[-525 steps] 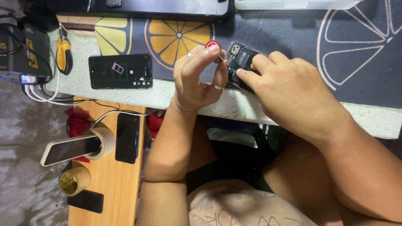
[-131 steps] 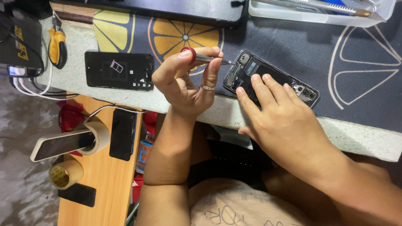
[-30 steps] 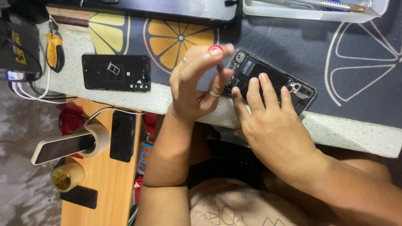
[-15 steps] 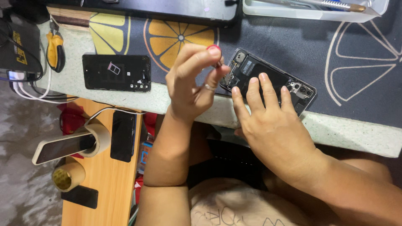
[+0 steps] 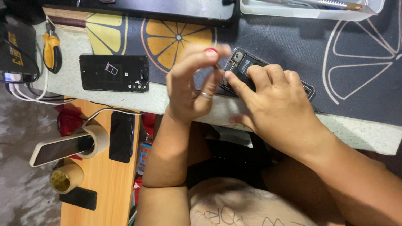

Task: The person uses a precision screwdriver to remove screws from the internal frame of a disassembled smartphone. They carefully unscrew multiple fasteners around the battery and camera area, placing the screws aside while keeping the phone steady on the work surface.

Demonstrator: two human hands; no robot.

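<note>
An opened black phone (image 5: 240,66) with its insides showing lies on a dark mat with citrus prints (image 5: 176,37). My right hand (image 5: 276,104) rests flat on it, fingers spread over its middle and pressing it down. My left hand (image 5: 190,88) pinches a small screwdriver with a red cap (image 5: 210,51), held upright at the phone's left end. Its tip is hidden between the fingers. The left hand is slightly blurred.
A detached black phone panel (image 5: 114,73) lies left on the stone counter, next to yellow-handled pliers (image 5: 52,52) and a black box with cables (image 5: 16,50). A clear tray (image 5: 310,10) sits at the top. Below, a wooden bench (image 5: 104,188) holds tape rolls (image 5: 98,138) and phones (image 5: 121,136).
My right hand has slid up and left over the opened phone and now covers more of it. My left hand has moved slightly right with the screwdriver.
</note>
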